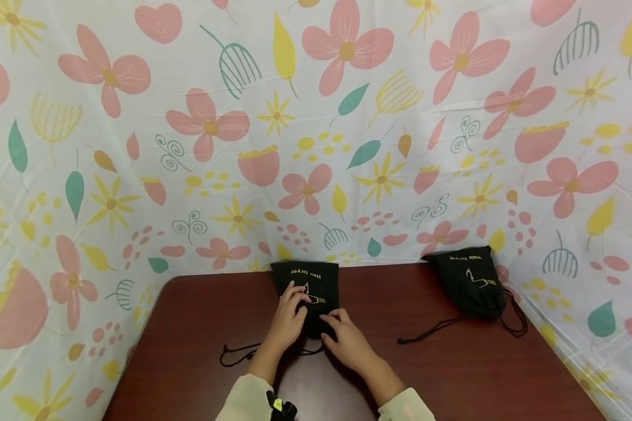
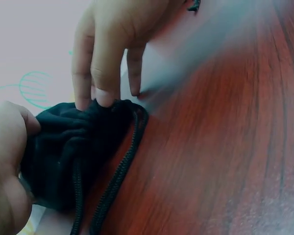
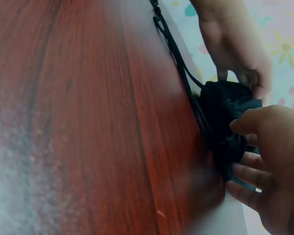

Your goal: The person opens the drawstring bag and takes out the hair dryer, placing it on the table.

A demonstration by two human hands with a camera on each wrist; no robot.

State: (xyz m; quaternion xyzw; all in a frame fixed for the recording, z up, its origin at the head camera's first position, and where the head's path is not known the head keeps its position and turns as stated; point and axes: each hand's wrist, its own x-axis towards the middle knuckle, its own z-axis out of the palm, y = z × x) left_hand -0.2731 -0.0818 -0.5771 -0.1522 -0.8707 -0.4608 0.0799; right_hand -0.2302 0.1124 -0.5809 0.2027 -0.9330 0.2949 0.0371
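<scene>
A black drawstring bag [image 1: 326,278] with gold "Hair Dryer" lettering lies flat near the table's back edge. My left hand [image 1: 287,321] rests over its left part, fingers spread on the printed side. At the gathered lower right of the bag, my right hand [image 1: 350,348] touches the cloth with its fingertips, thumb apart from them. The left wrist view has the right hand's fingers [image 2: 105,90] on the bag's bunched neck [image 2: 88,127], beside the looped cord. In the right wrist view the bag [image 3: 223,112] sits between both hands, its underside hidden.
A second black bag [image 1: 466,280] with the same lettering lies at the table's back right, its cords [image 1: 432,330] trailing left and right. The first bag's cord [image 1: 237,354] reaches left over the brown table [image 1: 189,316]. Flower-patterned cloth [image 1: 316,146] hangs behind and at both sides.
</scene>
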